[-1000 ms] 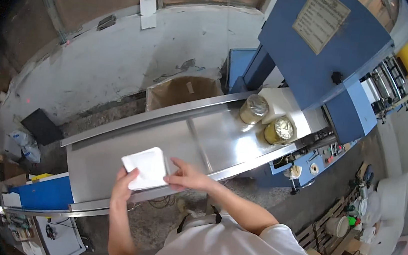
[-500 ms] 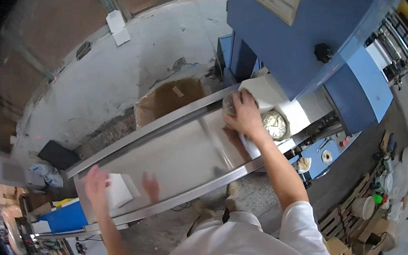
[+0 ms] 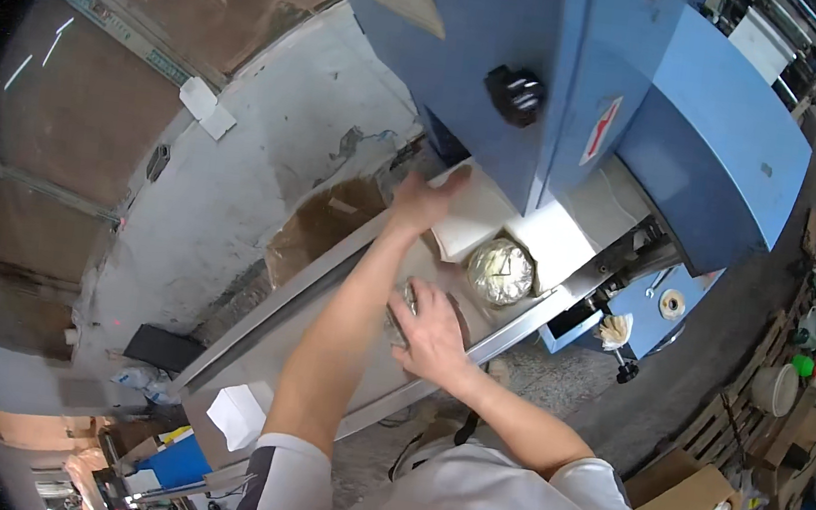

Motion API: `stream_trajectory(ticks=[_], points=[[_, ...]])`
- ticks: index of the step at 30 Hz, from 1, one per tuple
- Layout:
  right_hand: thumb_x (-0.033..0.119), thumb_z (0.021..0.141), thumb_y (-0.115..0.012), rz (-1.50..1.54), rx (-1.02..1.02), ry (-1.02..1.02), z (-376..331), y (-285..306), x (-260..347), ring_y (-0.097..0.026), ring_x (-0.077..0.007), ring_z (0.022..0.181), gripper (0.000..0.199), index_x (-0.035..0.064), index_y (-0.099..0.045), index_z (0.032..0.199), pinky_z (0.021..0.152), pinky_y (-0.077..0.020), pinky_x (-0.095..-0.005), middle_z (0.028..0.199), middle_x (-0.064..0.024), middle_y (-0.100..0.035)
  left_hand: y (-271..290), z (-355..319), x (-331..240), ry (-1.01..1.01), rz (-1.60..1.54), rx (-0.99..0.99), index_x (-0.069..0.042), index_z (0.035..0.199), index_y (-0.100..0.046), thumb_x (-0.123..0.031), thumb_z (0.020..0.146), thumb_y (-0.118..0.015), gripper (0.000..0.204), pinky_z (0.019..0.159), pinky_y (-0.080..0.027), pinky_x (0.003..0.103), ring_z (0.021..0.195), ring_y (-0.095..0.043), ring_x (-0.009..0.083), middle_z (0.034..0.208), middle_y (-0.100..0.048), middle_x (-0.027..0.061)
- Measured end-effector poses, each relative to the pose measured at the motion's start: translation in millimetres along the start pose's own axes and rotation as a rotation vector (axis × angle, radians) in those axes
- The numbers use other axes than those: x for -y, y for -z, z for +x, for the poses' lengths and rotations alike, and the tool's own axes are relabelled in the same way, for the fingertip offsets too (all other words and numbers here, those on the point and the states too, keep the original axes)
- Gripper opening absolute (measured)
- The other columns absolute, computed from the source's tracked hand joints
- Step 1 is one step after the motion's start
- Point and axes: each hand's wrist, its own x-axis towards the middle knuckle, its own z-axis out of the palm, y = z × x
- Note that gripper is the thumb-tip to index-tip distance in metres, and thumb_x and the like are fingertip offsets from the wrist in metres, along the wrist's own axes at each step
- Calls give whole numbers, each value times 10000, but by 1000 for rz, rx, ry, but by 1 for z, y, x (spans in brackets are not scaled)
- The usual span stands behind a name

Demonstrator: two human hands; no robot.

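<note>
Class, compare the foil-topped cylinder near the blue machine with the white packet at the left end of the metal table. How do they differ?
Shape: the foil-topped cylinder is round, while the white packet has flat sides and corners.
Surface: the cylinder's top is shiny and crinkled; the packet looks plain and matte.
Shared: both rest on the metal table.

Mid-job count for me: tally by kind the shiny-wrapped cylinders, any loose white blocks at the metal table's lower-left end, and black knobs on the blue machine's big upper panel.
Shiny-wrapped cylinders: 2, one mostly hidden by the right hand
Loose white blocks: 1
Black knobs: 1
Total: 4
</note>
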Motion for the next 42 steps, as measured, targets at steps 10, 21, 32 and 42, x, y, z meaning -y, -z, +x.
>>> stream_trajectory(ticks=[10, 21, 32, 42], points=[[169, 568, -832, 66, 39, 66, -1, -10, -3, -418, -427, 1221, 825, 71, -491, 1312, 988, -391, -525, 1339, -256, -392, -34, 71, 81, -132, -73, 2, 87, 997, -674, -490, 758, -638, 626, 880, -488, 472, 1019, -638, 448, 977, -650, 344], [205, 580, -821, 0, 78, 20, 2, -3, -13, -411, -443, 1215, 825, 60, -483, 1319, 999, -396, -517, 1342, -264, -383, -9, 28, 17, -252, 250, -10, 82, 901, -680, -375, 727, -671, 489, 779, -518, 431, 884, -678, 395, 894, -684, 275], [320, 627, -822, -318, 159, 86, 34, -2, -23, -435, -435, 1222, 814, 56, -450, 1301, 970, -399, -520, 1314, -295, -435, 185, -112, 64, 45, -622, -68, 15, 1118, -628, -102, 773, -661, 366, 547, -477, 213, 652, -572, 70, 842, -651, 24], [133, 775, -635, -644, 45, 40, 106, 24, -63, -503, -422, 1210, 464, -21, -528, 1200, 1006, -443, -481, 1287, -271, -520, 170, -222, 151, 217, 188, -48, 3, 1138, -675, -208, 711, -687, 477, 843, -522, 347, 924, -690, 250, 995, -711, 187]])
